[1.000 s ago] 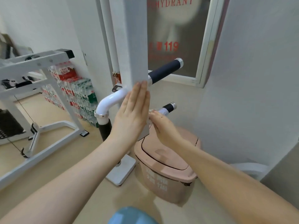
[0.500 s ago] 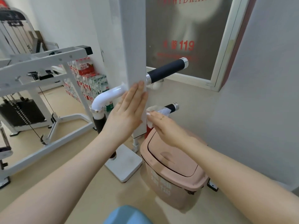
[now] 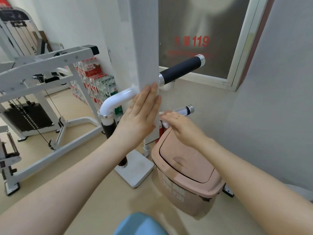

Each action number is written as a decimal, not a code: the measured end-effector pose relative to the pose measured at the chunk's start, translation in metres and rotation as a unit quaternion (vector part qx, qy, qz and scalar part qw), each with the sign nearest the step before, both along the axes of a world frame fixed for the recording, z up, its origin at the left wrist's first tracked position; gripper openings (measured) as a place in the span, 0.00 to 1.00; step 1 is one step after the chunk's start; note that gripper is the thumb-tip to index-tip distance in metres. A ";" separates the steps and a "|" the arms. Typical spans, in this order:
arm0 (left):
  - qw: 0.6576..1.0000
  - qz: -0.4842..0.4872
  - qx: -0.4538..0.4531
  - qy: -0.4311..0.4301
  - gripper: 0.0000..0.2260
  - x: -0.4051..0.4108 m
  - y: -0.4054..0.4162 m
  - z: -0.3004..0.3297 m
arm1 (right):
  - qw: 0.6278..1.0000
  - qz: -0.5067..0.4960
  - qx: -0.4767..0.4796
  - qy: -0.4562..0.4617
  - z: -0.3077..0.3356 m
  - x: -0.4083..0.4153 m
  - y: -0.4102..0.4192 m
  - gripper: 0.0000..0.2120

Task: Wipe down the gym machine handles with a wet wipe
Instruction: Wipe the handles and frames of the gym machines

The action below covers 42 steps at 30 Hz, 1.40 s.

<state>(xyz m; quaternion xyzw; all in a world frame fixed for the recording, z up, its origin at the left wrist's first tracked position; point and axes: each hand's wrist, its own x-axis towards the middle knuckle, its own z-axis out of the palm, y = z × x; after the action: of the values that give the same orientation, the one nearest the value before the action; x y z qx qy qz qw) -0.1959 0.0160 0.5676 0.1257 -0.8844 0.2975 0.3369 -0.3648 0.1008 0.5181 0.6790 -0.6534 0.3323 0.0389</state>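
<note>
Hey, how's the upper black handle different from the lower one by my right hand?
The upper handle is bare and untouched, its whole black grip showing; the lower handle is mostly covered by the wet wipe held by the right hand. The upper handle looks longer and thicker; only the lower handle's tip shows. The left hand lies flat on the white post. Both end in silver caps.

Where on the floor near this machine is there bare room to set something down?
Bare floor lies open between the white base plate and the weight machine's frame. It's crowded where the pink bin sits against the base plate, below the right hand wiping.
</note>
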 end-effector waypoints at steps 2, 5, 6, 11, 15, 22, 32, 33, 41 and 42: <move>1.000 0.000 0.002 -0.005 0.37 0.001 0.001 0.001 | 0.992 -0.108 -0.015 -0.061 -0.010 -0.022 -0.002 0.23; 1.000 -0.010 0.000 -0.007 0.38 0.001 0.001 0.000 | 0.960 -0.245 -0.051 -0.122 -0.024 -0.025 -0.007 0.23; 1.000 -0.014 0.001 -0.006 0.38 0.001 0.000 0.000 | 0.956 -0.253 -0.062 -0.137 -0.026 -0.017 -0.009 0.25; 0.999 -0.029 0.011 0.011 0.33 -0.001 -0.002 -0.004 | 0.991 -0.088 -0.049 -0.084 -0.039 0.043 -0.013 0.25; 1.000 -0.021 0.011 -0.011 0.35 0.001 -0.002 -0.002 | 0.983 -0.128 -0.091 -0.093 -0.039 0.018 -0.011 0.28; 1.000 -0.004 0.013 -0.019 0.37 0.001 -0.001 -0.001 | 0.703 -0.257 -0.157 -0.644 -0.001 0.016 -0.022 0.17; 1.000 -0.006 0.011 -0.026 0.37 0.002 0.001 0.001 | 0.394 -0.112 -0.153 -0.900 0.006 0.019 -0.018 0.07; 1.000 -0.005 0.012 -0.027 0.37 0.002 0.002 0.001 | 0.372 -0.109 -0.172 -0.906 0.006 0.017 -0.019 0.06; 0.999 -0.030 0.024 -0.024 0.37 0.002 -0.002 0.001 | 0.677 -0.153 -0.003 -0.720 -0.006 0.050 -0.012 0.03; 0.999 -0.034 0.024 -0.021 0.36 0.002 -0.002 0.001 | 0.713 -0.170 -0.022 -0.680 -0.007 0.048 -0.011 0.03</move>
<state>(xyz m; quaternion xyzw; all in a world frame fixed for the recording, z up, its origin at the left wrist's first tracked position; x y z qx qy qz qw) -0.1940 0.0141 0.5682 0.0979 -0.9019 0.2670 0.3252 -0.3170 0.0901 0.5113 0.1460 -0.6007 0.7064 -0.3448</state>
